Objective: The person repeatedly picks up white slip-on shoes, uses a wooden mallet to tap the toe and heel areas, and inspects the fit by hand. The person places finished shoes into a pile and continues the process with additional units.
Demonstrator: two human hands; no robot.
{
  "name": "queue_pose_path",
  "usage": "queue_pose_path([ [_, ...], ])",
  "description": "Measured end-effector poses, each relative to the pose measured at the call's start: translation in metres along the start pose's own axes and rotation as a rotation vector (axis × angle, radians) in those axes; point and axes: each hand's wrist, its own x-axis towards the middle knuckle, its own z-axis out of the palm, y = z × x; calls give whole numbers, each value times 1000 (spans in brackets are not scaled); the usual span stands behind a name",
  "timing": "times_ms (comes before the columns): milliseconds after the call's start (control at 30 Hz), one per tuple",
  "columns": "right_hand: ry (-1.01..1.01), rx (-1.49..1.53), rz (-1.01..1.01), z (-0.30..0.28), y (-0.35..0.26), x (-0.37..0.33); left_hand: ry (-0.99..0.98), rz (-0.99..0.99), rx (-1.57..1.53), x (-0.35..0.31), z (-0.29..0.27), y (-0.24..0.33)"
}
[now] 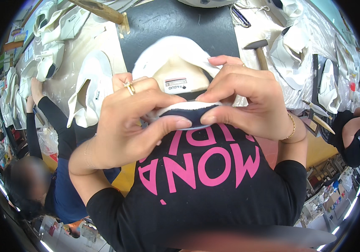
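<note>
In front of my chest I hold a white shoe upper (171,52) with both hands, its opening facing up and a printed label showing on the cream lining. My left hand (131,111) pinches the left end of its near edge, and my right hand (247,98) pinches the right end. Between the two thumbs a dark navy strip (192,115) runs along that edge under a white rim. Whether the strip is stitched or only pressed on, I cannot tell.
A black mat (142,25) lies beneath the upper. Another white shoe upper (91,86) rests at left, with several more piled at far left and right. A hammer (259,50) lies right of the mat; a wooden handle (98,10) juts in at the top. Two people sit alongside.
</note>
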Motion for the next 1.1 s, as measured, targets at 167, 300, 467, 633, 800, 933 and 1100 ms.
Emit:
queue_pose_path([
  [167, -90, 151, 90, -7, 0, 6, -68, -21, -98, 2, -4, -3],
  [300, -107, 256, 145, -6, 2, 8, -80, 49, -51, 3, -2, -7],
  [467, -119, 299, 205, -3, 2, 7, -11, 139, -46, 8, 4, -9],
  [633, -24, 393, 262, -2, 3, 7, -95, 49, -68, 9, -4, -7],
  [800, 6, 544, 281, -7, 6, 9, -50, 76, -270, 16, -7, -8],
  [933, 1, 520, 339, -8, 3, 9, -29, -10, -342, 14, -4, -5],
  [1100, -42, 457, 343, -7, 2, 8, -28, -73, -310, 7, -2, 4],
])
